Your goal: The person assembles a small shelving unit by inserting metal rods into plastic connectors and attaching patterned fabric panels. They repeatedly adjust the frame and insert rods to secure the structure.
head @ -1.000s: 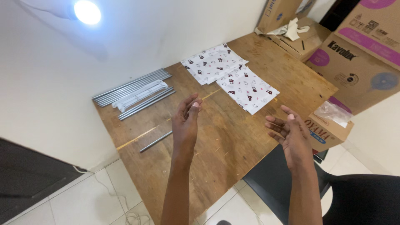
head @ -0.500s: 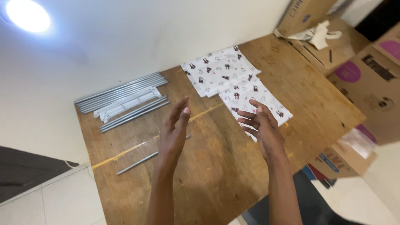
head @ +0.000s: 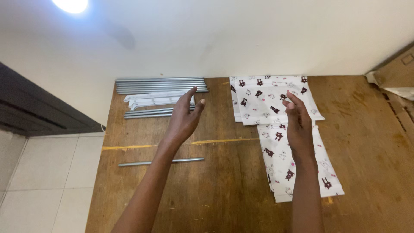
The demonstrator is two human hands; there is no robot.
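Both hands are held empty above the wooden table (head: 366, 142). The left hand (head: 183, 118) is spread, fingers extended toward the bundle of grey metal rods (head: 159, 85), which lies just beyond its fingertips against the wall. The right hand (head: 297, 125) is loosely open over the patterned white fabric (head: 258, 99). A grip near the rods' middle is judged advisable, so that they lift level.

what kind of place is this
Probably a room at home or a storeroom, set up for assembling something: a bare wooden table against a plain wall, metal rods, printed fabric, a cardboard box alongside.
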